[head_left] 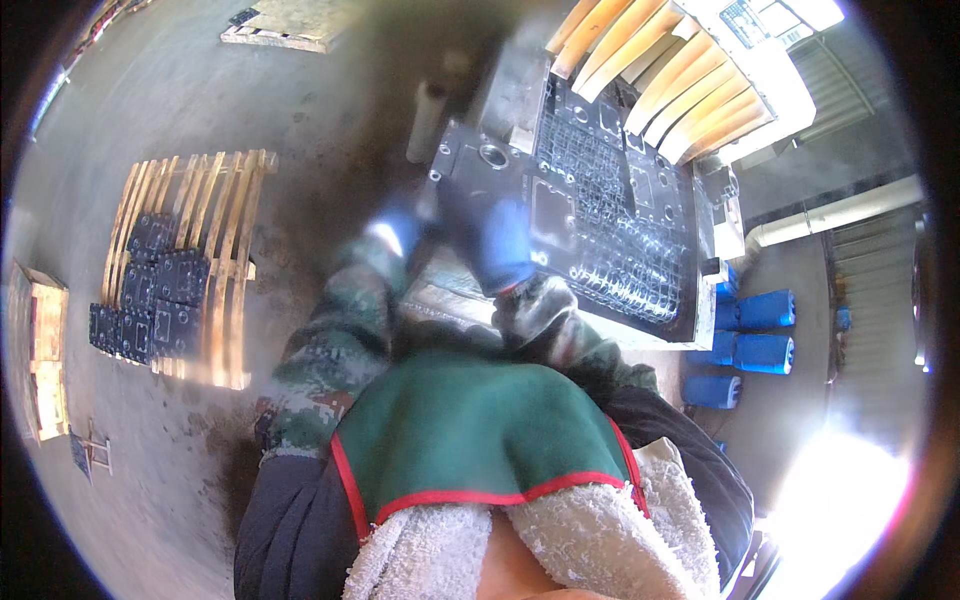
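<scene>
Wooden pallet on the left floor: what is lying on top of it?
On the wooden pallet lie several flat black moulded panels, side by side over its left part. The slats to the right are bare. Whether more panels lie under the top ones cannot be told.

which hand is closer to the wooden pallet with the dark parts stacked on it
Left. The left hand, blue-gloved, is at the black moulded panel on the pallet's side; the right hand is further over.

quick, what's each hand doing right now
Left hand: blue glove, blurred, at the edge of the black moulded panel; grip cannot be told.
Right hand: blue glove, resting on the same panel; cannot tell if closed.
</scene>
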